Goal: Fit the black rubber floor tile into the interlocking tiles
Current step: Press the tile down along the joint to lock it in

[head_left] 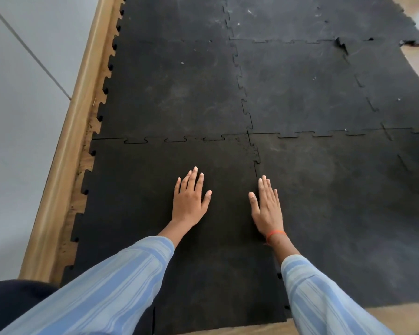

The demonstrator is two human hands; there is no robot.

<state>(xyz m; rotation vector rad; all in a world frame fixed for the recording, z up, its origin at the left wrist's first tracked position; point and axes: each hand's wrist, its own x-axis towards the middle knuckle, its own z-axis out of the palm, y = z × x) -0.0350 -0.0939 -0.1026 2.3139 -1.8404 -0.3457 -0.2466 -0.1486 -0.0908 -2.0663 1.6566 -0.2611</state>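
Two bare hands lie flat on the black rubber floor tile (140, 201), nothing gripped by either.

Head view: left hand (189, 201) rests palm-down near the tile's middle, fingers spread wide and pointing away from the person, thumb out to the right. Right hand (267, 209) is also palm-down w/ fingers straight and close together; it sits at the tile's right edge, over the seam w/ the neighbouring tile (348, 213). Whether the palms press hard or just rest, can't tell. An orange thread band (276, 234) circles the right wrist. Both arms wear light blue striped sleeves (121, 281).

The tile sits at the near-left corner of the mat, flat on the floor. Its far edge meets the next tile (174, 93) along a jigsaw seam (179, 139); tabs there look seated, approx. flush. Its right edge runs along the neighbouring tile, a thin dark line showing between hands and upward. Its left edge has free teeth facing a wooden skirting board (66, 165) below a grey wall (15, 117); a strip of wood-look floor (82, 170) shows between teeth and board.

Farther off, more interlocking tiles cover the floor. At the far right a tile corner (341, 43) is lifted at a seam, and a ragged edge piece (413, 41) sticks out.
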